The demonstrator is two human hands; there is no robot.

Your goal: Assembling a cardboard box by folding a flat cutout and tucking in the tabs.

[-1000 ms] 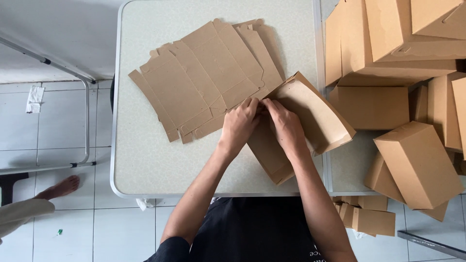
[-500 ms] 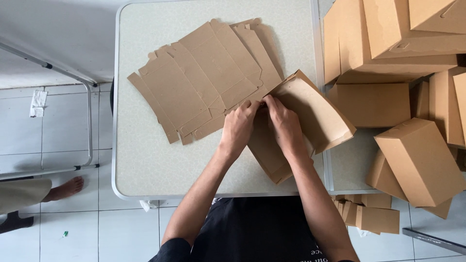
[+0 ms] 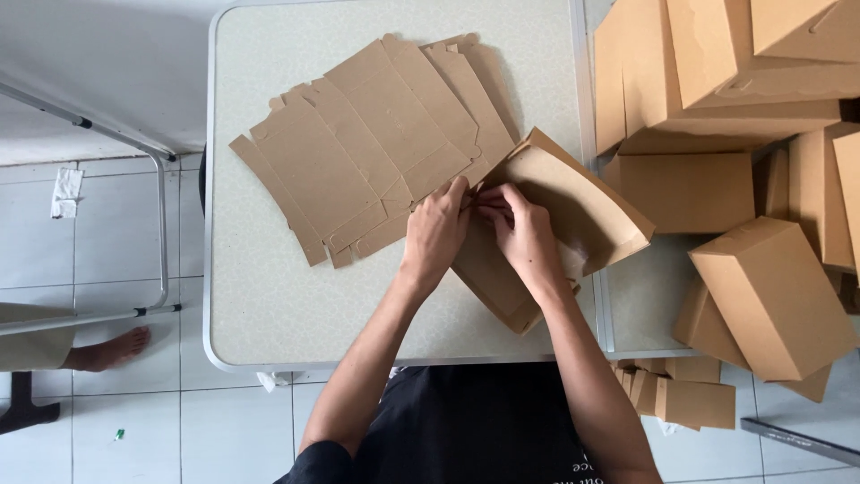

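Barely anything moved since a moment ago, both hands stayed pinched at the same corner of the box. Biggest thing is the speckled table, with a fanned stack of flat cardboard blanks just left of the half-folded cardboard box at its right edge. Left hand and right hand grip the box's corner flap, fingers closed on it, touching each other.
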